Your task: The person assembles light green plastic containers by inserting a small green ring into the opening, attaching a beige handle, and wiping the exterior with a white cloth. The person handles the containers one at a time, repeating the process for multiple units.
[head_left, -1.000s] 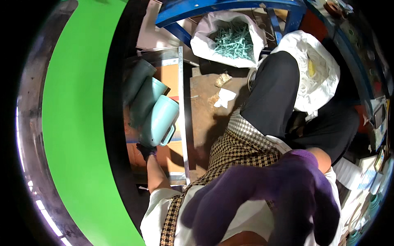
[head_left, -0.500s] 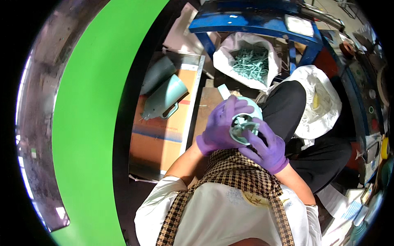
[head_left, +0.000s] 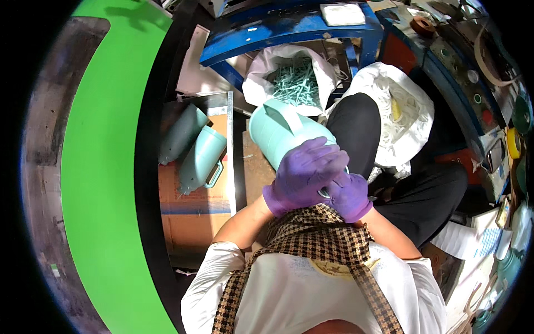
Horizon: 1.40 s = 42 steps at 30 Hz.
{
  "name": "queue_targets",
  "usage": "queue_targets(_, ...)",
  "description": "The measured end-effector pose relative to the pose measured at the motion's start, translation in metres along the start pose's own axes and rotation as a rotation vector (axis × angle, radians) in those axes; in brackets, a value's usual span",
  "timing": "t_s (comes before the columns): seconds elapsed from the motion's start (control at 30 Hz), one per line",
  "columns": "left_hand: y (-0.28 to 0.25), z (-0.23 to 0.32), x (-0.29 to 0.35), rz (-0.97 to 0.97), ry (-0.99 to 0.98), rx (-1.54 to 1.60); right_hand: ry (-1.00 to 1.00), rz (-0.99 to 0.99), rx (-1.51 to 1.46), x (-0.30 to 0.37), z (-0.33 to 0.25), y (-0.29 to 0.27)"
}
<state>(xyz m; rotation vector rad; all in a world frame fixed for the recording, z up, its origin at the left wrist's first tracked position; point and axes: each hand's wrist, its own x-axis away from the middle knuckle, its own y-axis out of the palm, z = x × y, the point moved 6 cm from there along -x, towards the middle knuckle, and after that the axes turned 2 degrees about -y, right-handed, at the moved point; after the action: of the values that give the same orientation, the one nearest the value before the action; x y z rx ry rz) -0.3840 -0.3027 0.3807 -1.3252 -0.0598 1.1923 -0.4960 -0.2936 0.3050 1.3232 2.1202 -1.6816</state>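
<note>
A pale teal plastic jug (head_left: pixel 272 136) lies slanted over my lap, its handle (head_left: pixel 286 116) uppermost and its body pointing away to the far left. My left hand (head_left: pixel 306 175), in a purple glove, is closed on the near end of the jug, its fingers reaching across toward the other hand. Pressed against that same end is my right hand (head_left: pixel 349 196), also gloved in purple, its fingers partly hidden under the left ones. Only a sliver of the jug's rim shows between the hands; the opening is covered.
Two more teal jugs (head_left: pixel 204 158) lie in a cardboard-lined box (head_left: pixel 194 228) at left. Beyond stands a sack (head_left: pixel 258 75) of teal strips; a white sack (head_left: pixel 414 133) of pale loops is at right. A blue bench (head_left: pixel 289 39) and green surface (head_left: pixel 105 167) flank me.
The jug has turned, bringing its handle and long body into sight and hiding its open end. My hands have come together over that end. The whole view has shifted.
</note>
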Motion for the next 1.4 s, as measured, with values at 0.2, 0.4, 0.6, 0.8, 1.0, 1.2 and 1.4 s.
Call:
queue_targets(0.2,-0.005,-0.044,-0.008,0.000,0.002,-0.101,-0.026,-0.052,-0.131,-0.019,0.010,-0.017)
queue_targets(0.4,-0.081,-0.114,-0.003,0.355,-0.215,-0.074,0.033,-0.223,0.250,-0.004,0.160,-0.046)
queue_targets(0.6,-0.079,-0.069,0.001,0.416,-0.270,-0.220,0.321,-0.770,0.504,0.119,0.361,0.077)
queue_targets(0.8,-0.068,-0.032,0.062,0.361,-0.455,-0.020,0.525,-0.486,0.371,0.134,0.404,0.098)
queue_targets(1.0,-0.060,-0.043,0.072,0.128,-0.594,-0.011,0.288,-0.357,0.184,0.024,0.257,-0.004)
queue_targets(1.2,-0.054,-0.044,0.061,0.203,-0.448,-0.017,0.439,-0.193,-0.671,-0.057,0.075,-0.087)
queue_targets(1.4,-0.045,-0.035,0.037,0.333,-0.220,0.162,-0.059,-0.164,-0.724,-0.089,-0.018,-0.048)
